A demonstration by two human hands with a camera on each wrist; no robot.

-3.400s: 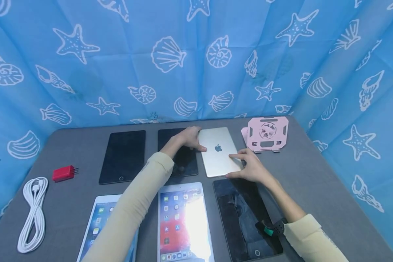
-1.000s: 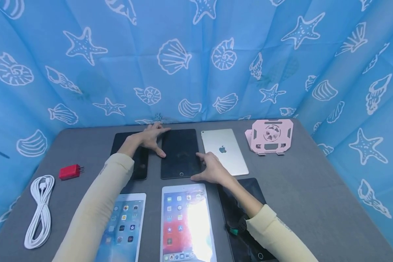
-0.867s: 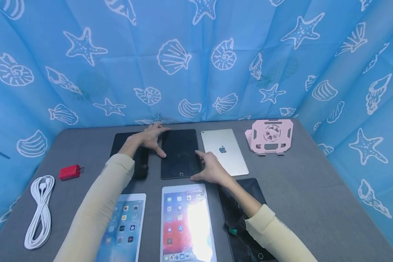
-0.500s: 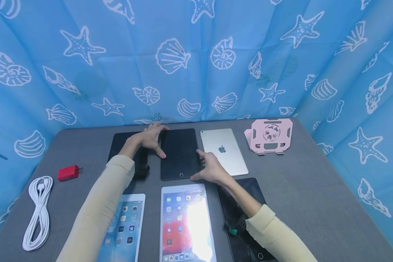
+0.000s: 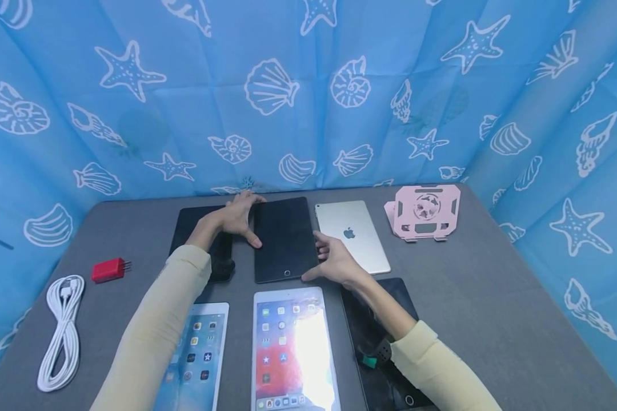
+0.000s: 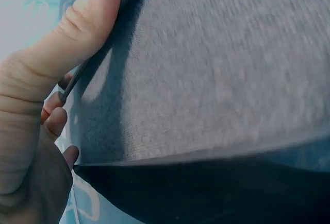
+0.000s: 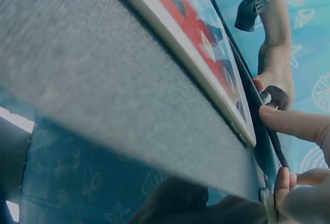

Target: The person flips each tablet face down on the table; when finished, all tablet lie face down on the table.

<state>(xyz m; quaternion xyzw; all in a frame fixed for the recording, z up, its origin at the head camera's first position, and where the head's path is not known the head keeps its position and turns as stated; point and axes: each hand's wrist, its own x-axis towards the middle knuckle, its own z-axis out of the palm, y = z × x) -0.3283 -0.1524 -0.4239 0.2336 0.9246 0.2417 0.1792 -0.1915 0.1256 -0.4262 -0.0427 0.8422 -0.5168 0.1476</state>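
Both hands hold the middle black tablet (image 5: 283,240) of the back row, its screen up and its home button toward me. It sits slightly turned, with its right side a little raised. My left hand (image 5: 238,218) grips its left edge, thumb on the near side and fingers toward the far corner. My right hand (image 5: 334,262) pinches the right edge near the lower corner; in the right wrist view the thumb lies over the tablet (image 7: 252,98) and the fingers sit below. A silver tablet (image 5: 351,231), back up, lies just right. Another black tablet (image 5: 187,220) is partly hidden behind my left hand.
In front lie two lit white tablets (image 5: 277,348) (image 5: 200,342) and a black one (image 5: 400,294) under my right forearm. A pink stand (image 5: 425,212) stands back right. A red charger (image 5: 108,270) and coiled white cable (image 5: 64,337) lie left. A blue curtain (image 5: 308,103) borders the grey table (image 5: 519,319).
Both hands have left the silver tablet and moved left to the middle black tablet. Since half a second ago that tablet has turned slightly, its right side rising with my right hand.
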